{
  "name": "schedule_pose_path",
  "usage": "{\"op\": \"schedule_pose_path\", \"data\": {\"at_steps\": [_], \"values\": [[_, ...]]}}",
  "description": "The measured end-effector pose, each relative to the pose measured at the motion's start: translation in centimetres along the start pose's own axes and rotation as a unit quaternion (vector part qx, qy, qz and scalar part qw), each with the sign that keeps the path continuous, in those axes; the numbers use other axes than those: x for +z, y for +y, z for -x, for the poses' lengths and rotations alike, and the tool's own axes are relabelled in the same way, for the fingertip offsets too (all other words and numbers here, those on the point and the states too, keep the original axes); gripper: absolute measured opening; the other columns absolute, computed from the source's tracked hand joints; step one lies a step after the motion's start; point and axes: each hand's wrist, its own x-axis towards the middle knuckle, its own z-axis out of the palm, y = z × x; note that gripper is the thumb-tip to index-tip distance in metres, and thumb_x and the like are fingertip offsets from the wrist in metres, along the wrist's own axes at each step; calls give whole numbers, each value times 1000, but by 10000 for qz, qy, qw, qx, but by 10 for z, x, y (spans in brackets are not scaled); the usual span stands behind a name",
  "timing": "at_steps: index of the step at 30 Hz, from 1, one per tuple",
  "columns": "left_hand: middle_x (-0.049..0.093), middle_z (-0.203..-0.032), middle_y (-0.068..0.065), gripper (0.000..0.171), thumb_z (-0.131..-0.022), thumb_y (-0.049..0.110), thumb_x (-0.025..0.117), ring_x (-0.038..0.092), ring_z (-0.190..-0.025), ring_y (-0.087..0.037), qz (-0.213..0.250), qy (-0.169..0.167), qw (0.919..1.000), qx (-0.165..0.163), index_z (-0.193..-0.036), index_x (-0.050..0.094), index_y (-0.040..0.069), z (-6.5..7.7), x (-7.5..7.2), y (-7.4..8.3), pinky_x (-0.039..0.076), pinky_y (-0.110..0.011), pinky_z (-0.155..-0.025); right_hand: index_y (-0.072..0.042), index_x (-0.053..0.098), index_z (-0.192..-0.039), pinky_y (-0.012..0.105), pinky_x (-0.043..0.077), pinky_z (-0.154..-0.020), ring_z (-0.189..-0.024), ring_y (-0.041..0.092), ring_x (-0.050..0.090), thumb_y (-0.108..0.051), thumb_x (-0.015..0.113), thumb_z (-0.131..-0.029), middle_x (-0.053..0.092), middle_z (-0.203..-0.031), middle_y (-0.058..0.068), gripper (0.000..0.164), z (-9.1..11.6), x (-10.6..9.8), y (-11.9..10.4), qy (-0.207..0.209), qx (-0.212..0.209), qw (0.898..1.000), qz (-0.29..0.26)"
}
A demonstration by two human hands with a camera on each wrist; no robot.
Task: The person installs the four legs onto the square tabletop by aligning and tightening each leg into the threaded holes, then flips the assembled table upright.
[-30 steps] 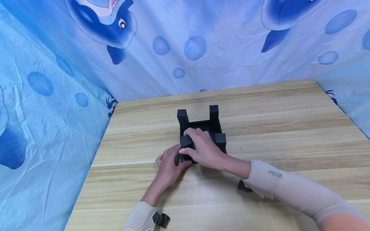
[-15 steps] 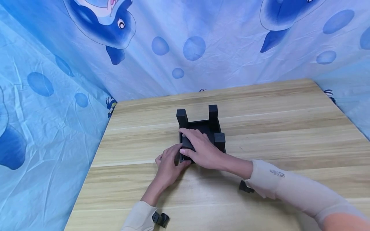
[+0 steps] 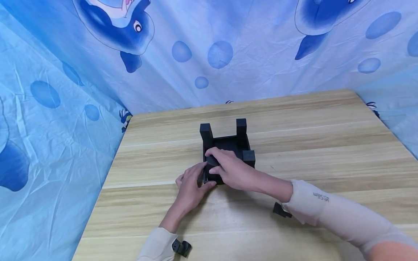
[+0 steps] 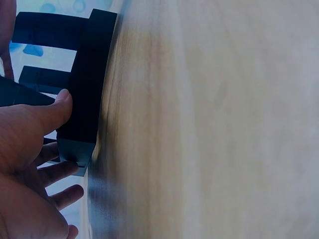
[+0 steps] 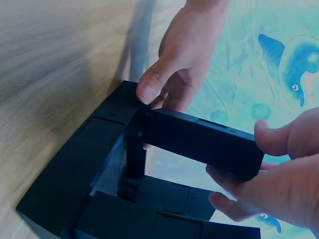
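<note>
A small black stool (image 3: 229,145) lies upside down on the table, its legs pointing up. My left hand (image 3: 190,185) grips the near left corner of its base; in the left wrist view the thumb lies on the base's side (image 4: 84,99) and the fingers reach round the corner. At that same corner my right hand (image 3: 236,172) holds the upper end of a stool leg (image 5: 204,139), thumb on one side and fingers on the other. The lower end of this leg meets the base beside my left thumb. In the head view, my right hand partly hides the leg.
The other legs stand up from the base: far left leg (image 3: 206,133), far right leg (image 3: 241,128) and near right leg (image 3: 249,158). Wood-grain table (image 3: 310,145) surrounds the stool. A blue cloth with dolphins (image 3: 261,54) hangs behind and at the sides.
My right hand has shifted its fingers on the near left leg, covering its top and then drawing slightly right. The right forearm has moved a little right. Left hand and stool stay put.
</note>
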Motion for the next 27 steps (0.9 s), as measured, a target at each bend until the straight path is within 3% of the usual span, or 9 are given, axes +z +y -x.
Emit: {"op": "schedule_pose_path", "data": {"at_steps": [5,7,9,12,15,19,23,27], "values": [[51,-136,11,49,-84,36,74,38,-130,-17,36,80,9999,73,-129,53,35,0,-1,1,14,-51,-99,-15,51,-110,41,32,-100,-94,19,56,-34,69,-88,59,-88,-4,34,-11,7,4,492,-340,9979,268],[50,-138,11,50,-84,36,74,37,-131,-18,31,70,10000,56,-130,54,34,1,0,1,13,-51,-99,-14,52,-101,41,30,-101,-83,14,56,-39,72,-84,57,-82,-6,36,-16,9,5,750,-442,9952,449],[49,-140,9,51,-85,37,73,37,-132,-19,17,38,10000,12,-132,55,31,2,0,1,13,-51,-100,-14,53,-97,40,35,-96,-81,14,56,-43,74,-82,57,-79,-6,39,-19,10,6,946,-361,9935,519],[49,-141,8,54,-85,39,73,36,-132,-19,13,18,10000,0,-134,54,29,3,0,1,12,-51,-100,-13,57,-105,40,40,-90,-89,19,57,-42,73,-83,61,-85,-2,40,-18,10,6,969,-226,9938,488],[51,-137,10,54,-84,39,73,37,-131,-19,46,40,10000,57,-133,53,32,2,0,1,12,-50,-99,-15,54,-128,44,40,-94,-108,24,55,-36,70,-88,64,-109,4,48,-13,9,6,633,-170,9972,367],[54,-132,11,49,-84,39,73,37,-130,-19,48,93,9999,112,-129,52,35,1,0,1,13,-50,-98,-21,38,-148,47,27,-108,-134,22,39,-23,63,-94,49,-142,1,60,-8,5,5,139,-588,9976,325],[53,-131,11,50,-84,41,73,37,-129,-19,18,80,10000,55,-129,52,34,0,0,0,13,-50,-98,-21,36,-149,46,24,-108,-138,16,35,-15,58,-96,44,-147,-3,58,-10,2,5,-70,-1148,9923,462],[52,-133,12,53,-84,41,73,37,-130,-19,-15,25,10000,35,-132,50,34,0,0,0,14,-49,-97,-20,45,-145,45,26,-105,-134,15,40,-14,57,-97,51,-142,-2,50,-15,2,6,-44,-1204,9910,586]]}}
